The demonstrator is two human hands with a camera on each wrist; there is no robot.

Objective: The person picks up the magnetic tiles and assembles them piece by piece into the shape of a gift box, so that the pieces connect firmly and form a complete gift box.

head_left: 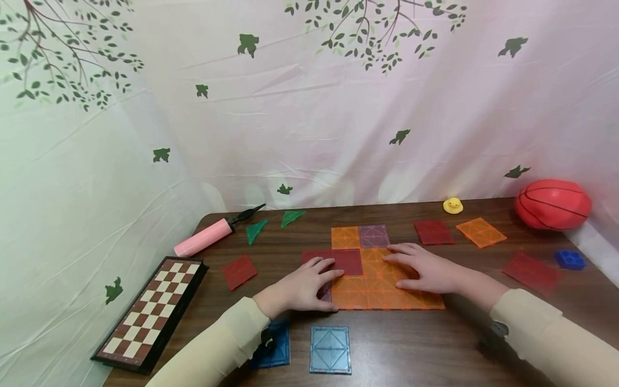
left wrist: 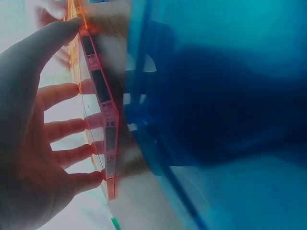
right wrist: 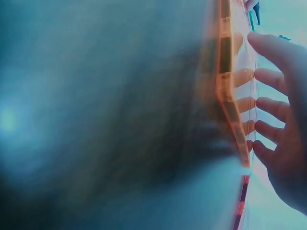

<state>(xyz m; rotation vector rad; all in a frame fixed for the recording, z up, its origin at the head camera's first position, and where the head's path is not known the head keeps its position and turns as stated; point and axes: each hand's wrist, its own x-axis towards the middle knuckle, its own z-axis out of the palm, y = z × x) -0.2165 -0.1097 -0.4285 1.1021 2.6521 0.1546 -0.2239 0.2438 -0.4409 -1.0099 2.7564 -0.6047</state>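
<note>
Patchwork of square see-through tiles (head_left: 350,293) at the middle of the bench (head_left: 401,344), partly under left hand (head_left: 306,287) and right hand (head_left: 425,266). Lies flat, edges meeting edges — perhaps so placed for level backing and neat joins. Mostly orange, with a dark red square (head_left: 349,263) toward the left and a purple square (head_left: 374,236) at the far side.

Left hand over the left part, fingers spread and slightly bent, fingertips touching the tiles, gripping nothing. Right hand at the right part, on orange, fingers loosely apart, likewise holding nothing. Set on opposite sides, seemingly to steady the patchwork and keep the joins from slipping; touching by fingertips rather than whole palms, probably to avoid dragging such thin pieces.

Nearest the body, a pale blue tile (head_left: 330,349) beside a darker blue tile (head_left: 279,352), the latter partly behind the left sleeve (head_left: 213,338). Farther out, apart from the patchwork, a loose red tile (head_left: 239,272) and two green triangles (head_left: 255,231), likely spare but within reach. Toward the sides, a checkerboard (head_left: 150,312), pink pump (head_left: 204,239) and red ball (head_left: 553,205) — presumably kept outward for working room.
</note>
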